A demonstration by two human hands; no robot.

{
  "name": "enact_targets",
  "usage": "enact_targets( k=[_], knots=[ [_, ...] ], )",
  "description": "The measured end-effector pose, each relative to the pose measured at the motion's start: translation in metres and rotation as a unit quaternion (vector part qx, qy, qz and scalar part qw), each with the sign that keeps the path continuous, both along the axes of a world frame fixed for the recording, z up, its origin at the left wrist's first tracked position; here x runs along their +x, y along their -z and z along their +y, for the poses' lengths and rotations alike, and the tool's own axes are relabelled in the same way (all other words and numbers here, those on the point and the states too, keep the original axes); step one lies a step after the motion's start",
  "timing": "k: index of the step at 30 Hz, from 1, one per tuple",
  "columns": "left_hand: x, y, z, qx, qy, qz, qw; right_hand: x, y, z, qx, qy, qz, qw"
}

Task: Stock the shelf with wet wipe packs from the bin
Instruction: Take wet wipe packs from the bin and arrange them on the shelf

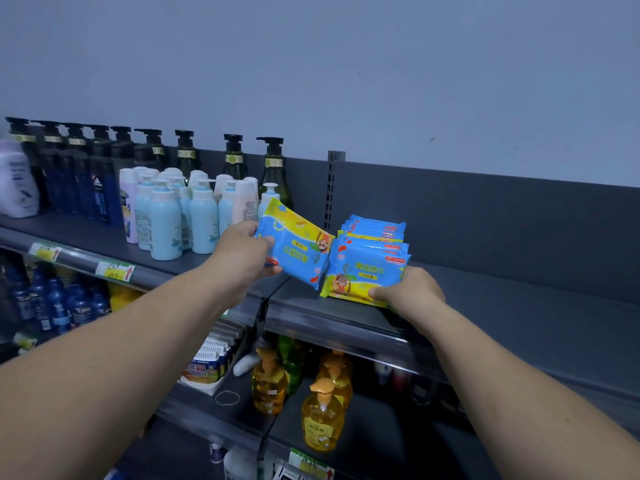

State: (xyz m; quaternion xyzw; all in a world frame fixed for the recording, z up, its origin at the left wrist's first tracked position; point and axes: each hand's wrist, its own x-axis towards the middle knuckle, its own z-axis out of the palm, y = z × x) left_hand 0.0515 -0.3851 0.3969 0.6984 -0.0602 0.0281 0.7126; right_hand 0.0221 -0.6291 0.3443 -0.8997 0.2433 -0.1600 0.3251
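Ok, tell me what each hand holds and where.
Left hand grips a tilted wet wipe pack by its left end. Right hand pinches the front shelved pack at its lower right corner.

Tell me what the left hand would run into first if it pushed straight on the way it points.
Probably the front stack of wipe packs, met by the held pack before the left hand itself; depth is unclear.

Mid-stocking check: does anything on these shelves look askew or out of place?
A loose rubber band lies on the lower shelf beside the yellow pump bottles, and a white bottle lies on its side just behind it. The wet wipe pack in the left hand is tilted, its print upside down compared with the stacked packs.
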Motion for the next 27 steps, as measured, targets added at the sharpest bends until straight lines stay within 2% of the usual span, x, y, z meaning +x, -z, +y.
enact_targets(
  k=[6,12,20,24,27],
  knots=[
    [0.001,-0.004,-0.003,0.012,0.019,-0.001,1.0,0.007,-0.005,-0.002,0.001,0.012,0.006,1.0],
    [0.004,-0.015,-0.005,0.124,0.03,-0.084,0.988,0.002,-0.005,-0.007,0.027,-0.005,-0.008,1.0],
    [-0.004,-0.038,-0.016,0.292,-0.017,-0.236,0.927,-0.006,-0.003,-0.01,0.044,-0.002,-0.009,0.999],
    [-0.012,-0.034,-0.032,0.354,0.022,-0.267,0.896,-0.007,-0.001,-0.01,0.076,-0.009,-0.021,0.997],
    [-0.014,-0.028,-0.048,0.419,0.047,-0.299,0.856,-0.009,0.001,-0.012,0.143,-0.017,-0.032,0.989]
  ],
)
